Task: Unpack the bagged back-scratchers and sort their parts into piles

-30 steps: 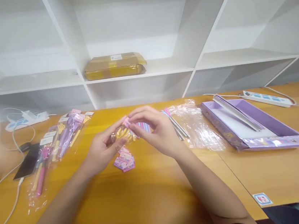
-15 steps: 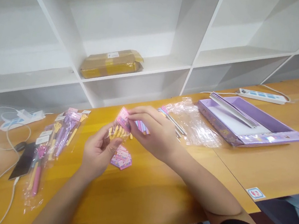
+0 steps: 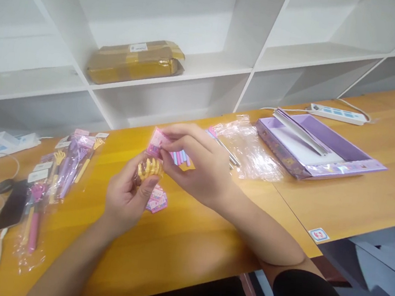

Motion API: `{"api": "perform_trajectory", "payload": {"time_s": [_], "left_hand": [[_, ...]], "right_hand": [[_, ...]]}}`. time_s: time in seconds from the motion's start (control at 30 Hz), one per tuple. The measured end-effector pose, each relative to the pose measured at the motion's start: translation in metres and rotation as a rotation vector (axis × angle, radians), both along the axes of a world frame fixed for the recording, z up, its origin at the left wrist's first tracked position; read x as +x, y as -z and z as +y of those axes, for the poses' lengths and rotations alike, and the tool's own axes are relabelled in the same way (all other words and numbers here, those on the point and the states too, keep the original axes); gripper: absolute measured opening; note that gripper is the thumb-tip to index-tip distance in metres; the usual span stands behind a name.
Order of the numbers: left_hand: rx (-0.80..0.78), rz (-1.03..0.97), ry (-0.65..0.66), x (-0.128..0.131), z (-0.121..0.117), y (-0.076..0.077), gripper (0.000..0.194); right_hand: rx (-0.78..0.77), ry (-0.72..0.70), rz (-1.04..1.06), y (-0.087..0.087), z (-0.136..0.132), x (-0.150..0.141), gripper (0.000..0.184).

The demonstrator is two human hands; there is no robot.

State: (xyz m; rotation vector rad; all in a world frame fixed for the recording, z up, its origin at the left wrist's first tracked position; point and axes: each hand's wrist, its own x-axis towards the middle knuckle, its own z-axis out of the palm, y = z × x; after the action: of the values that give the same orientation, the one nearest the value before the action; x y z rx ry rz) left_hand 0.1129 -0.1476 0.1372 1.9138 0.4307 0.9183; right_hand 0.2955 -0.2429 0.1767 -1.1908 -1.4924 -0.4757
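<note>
My left hand (image 3: 129, 195) is closed round a yellow claw-shaped back scratcher head (image 3: 150, 167) in clear plastic, thumb across its front. Any handle is hidden by the hand. A small pink printed card (image 3: 156, 142) stands just above the claw, pinched at its right edge between thumb and fingers of my right hand (image 3: 198, 165). Below my hands lies a loose pile of similar pink cards (image 3: 158, 200) on the table. Behind the right hand, pastel pink and blue handles (image 3: 181, 157) and thin metal rods (image 3: 230, 154) show in part.
Several bagged back scratchers (image 3: 68, 170) lie at left, near a black phone (image 3: 12, 207), cables and a power strip (image 3: 5, 143). To the right are clear plastic bags (image 3: 255, 150), an open purple box (image 3: 345, 173) and another power strip (image 3: 338, 114). A taped parcel (image 3: 136, 63) sits on the white shelf.
The view has shifted, so most things sit a little further left and higher. Both hands keep their hold, and the card stands more upright above the yellow claw.
</note>
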Motion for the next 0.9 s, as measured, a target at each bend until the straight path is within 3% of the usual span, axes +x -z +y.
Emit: {"api": "perform_trajectory", "payload": {"time_s": [0.17,0.33,0.53,0.6,0.73,0.9], "left_hand": [[-0.04,0.031,0.036,0.001,0.003,0.003,0.046],[-0.116,0.005,0.111,0.004,0.003,-0.008,0.048],[-0.268,0.007,0.14,0.011,0.005,-0.021,0.047],[-0.28,0.013,0.144,0.011,0.008,-0.023,0.048],[-0.296,0.01,0.177,0.009,0.016,-0.024,0.047],[-0.301,-0.001,0.231,0.007,0.023,-0.021,0.047]], "right_hand": [[-0.067,0.069,0.011,0.002,0.003,0.002,0.016],[-0.096,0.055,0.166,-0.004,0.002,0.017,0.013],[-0.229,-0.093,0.214,-0.008,0.002,0.04,0.028],[-0.254,-0.124,0.227,-0.007,0.003,0.044,0.024],[-0.223,-0.196,0.289,-0.005,0.006,0.047,0.011],[-0.201,-0.253,0.187,-0.009,0.006,0.05,0.028]]}}
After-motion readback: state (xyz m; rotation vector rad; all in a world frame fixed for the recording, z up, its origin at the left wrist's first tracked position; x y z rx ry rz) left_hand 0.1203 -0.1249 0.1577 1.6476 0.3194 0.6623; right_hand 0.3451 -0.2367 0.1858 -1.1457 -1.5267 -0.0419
